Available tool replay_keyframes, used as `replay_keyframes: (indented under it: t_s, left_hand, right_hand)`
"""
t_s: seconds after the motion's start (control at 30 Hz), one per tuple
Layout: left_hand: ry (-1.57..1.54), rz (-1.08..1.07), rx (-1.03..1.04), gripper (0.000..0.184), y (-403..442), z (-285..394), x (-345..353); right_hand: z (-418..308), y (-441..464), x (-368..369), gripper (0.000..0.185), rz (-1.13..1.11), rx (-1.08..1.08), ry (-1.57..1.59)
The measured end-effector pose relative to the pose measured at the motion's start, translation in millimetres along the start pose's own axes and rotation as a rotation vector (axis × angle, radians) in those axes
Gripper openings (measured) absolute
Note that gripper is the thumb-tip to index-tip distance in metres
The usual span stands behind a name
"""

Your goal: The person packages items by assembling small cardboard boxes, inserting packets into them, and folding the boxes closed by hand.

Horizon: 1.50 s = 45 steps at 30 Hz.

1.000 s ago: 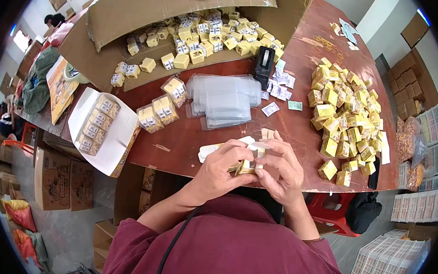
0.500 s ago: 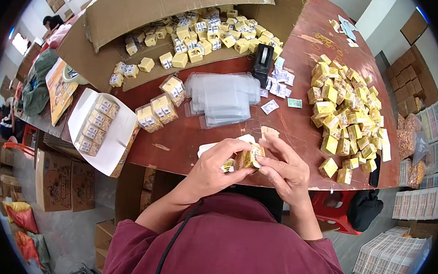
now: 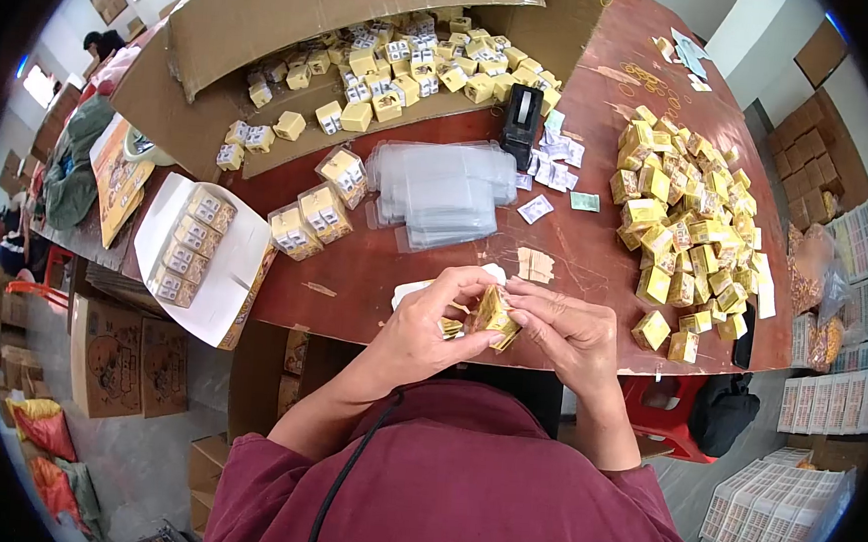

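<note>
Close to the table's front edge, my left hand (image 3: 429, 325) is closed around a small yellow printed box (image 3: 495, 313). My right hand (image 3: 569, 331) pinches the same box from the other side, thumb and fingertips on its upper edge. The box is tilted, and its far side is hidden by my fingers. Beneath my left hand a white tray or card (image 3: 411, 291) shows in part, with other yellow packaging half hidden behind the fingers. Just beyond my hands lies a torn patch of tan paper or tape (image 3: 535, 265) on the table.
A heap of yellow boxes (image 3: 686, 217) covers the right of the table (image 3: 576, 230). Clear plastic sheets (image 3: 439, 187) lie mid-table beside a black tape dispenser (image 3: 521, 122). A carton (image 3: 218, 69) with many yellow cubes stands behind. At left are wrapped packs (image 3: 324, 213) and a white open box (image 3: 169, 210).
The yellow box has turned and tilted between my hands. My right hand's fingers have drawn in from spread to pinching its upper edge, uncovering the tan patch.
</note>
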State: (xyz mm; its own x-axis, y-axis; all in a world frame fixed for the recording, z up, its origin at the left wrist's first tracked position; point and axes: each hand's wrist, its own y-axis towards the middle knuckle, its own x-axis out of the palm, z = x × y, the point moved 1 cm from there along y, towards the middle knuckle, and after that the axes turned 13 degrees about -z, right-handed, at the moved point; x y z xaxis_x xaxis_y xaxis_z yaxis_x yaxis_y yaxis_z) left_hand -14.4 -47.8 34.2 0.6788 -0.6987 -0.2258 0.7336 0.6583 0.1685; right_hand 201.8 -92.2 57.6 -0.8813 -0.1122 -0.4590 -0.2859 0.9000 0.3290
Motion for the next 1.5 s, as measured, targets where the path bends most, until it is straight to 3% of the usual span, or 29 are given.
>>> replay_keyframes:
  t_s: [0.13, 0.33, 0.43, 0.47, 0.53, 0.57, 0.6, 0.7, 0.73, 0.83, 0.97, 1.0, 1.1, 1.17, 1.2, 1.3, 1.5]
  left_hand:
    - [-0.042, -0.002, -0.037, 0.064, 1, 1, 1]
    - [-0.104, 0.034, -0.056, 0.059, -1, -7, 6]
    - [-0.131, 0.029, -0.024, 0.062, 1, -19, 7]
    - [-0.23, 0.044, -0.068, 0.063, 0, -18, 5]
    - [-0.381, 0.067, -0.115, 0.067, 1, -15, -1]
    - [-0.485, 0.081, -0.102, 0.067, 1, -18, -1]
    - [-0.587, 0.096, -0.09, 0.068, 0, -26, -1]
    - [-0.77, 0.131, -0.078, 0.064, -1, -30, -6]
    - [-0.769, 0.153, -0.081, 0.062, -2, -29, -8]
    - [-0.689, 0.237, -0.067, 0.057, -2, -37, -15]
    - [-0.785, 0.297, -0.077, 0.061, -2, -55, -11]
    - [-0.777, 0.283, -0.071, 0.065, -1, -57, -9]
    - [-0.744, 0.268, -0.077, 0.072, 4, -58, 1]
    - [-0.599, 0.207, -0.107, 0.072, 6, -58, 2]
    - [-0.527, 0.171, -0.118, 0.072, 9, -59, 2]
    - [-0.492, 0.101, -0.159, 0.068, 13, -50, 6]
    - [-0.414, 0.035, -0.104, 0.066, 5, -42, 6]
  right_hand:
    - [0, -1, 1, 0.021, 0.001, 0.025, -0.024]
    - [-12, 8, -5, 0.02, -0.148, -0.189, -0.321]
    - [10, 17, -18, 0.019, -0.172, -0.073, -0.012]
    - [36, 25, -24, 0.021, -0.015, 0.095, 0.007]
    - [96, 50, -33, 0.023, 0.139, 0.346, -0.393]
    - [122, 60, -38, 0.025, 0.033, 0.465, -0.58]
    - [145, 66, -33, 0.026, 0.072, 0.388, -0.536]
    - [173, 72, -18, 0.031, 0.048, 0.1, -0.86]
    - [176, 70, -14, 0.026, -0.013, 0.214, -0.809]
    - [170, 60, -15, 0.019, -0.032, 0.24, -0.819]
    - [171, 44, -19, 0.013, 0.031, 0.29, -0.911]
    - [167, 39, -23, 0.013, 0.14, 0.241, -0.789]
    - [78, 42, -36, 0.015, 0.17, 0.116, -0.294]
    - [26, 40, -38, 0.017, 0.098, -0.128, -0.314]
    - [5, 38, -36, 0.019, 0.038, -0.149, -0.252]
    - [-18, 46, -40, 0.023, -0.089, -0.375, -0.598]
    - [-17, 46, -29, 0.027, -0.29, -0.342, -0.748]
